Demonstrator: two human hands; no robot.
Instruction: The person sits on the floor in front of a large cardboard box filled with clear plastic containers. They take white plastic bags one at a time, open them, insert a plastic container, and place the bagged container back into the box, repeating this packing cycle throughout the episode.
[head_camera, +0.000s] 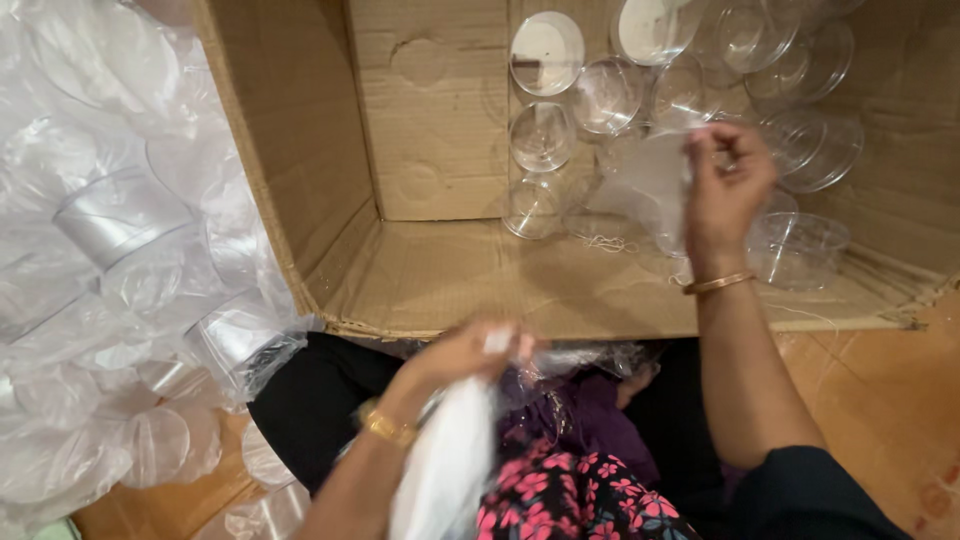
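Observation:
My right hand (725, 185) reaches into a large cardboard box (440, 270) lying on its side and pinches a thin clear plastic piece (648, 180), held up in front of a pile of clear plastic cups (690, 90). Close to my lap, my left hand (462, 355) is closed on the top of a white plastic bag or roll (445, 465) that hangs down over my legs. Both wrists wear gold bangles. A purple cloth and crumpled clear film (580, 375) lie in my lap between the hands.
At the left lies a heap of clear plastic bags (110, 260) holding stacked clear cups. The box's lower flap (600, 300) rests near my knees. A wooden floor (880, 400) shows at the right, and loose cups lie at the lower left.

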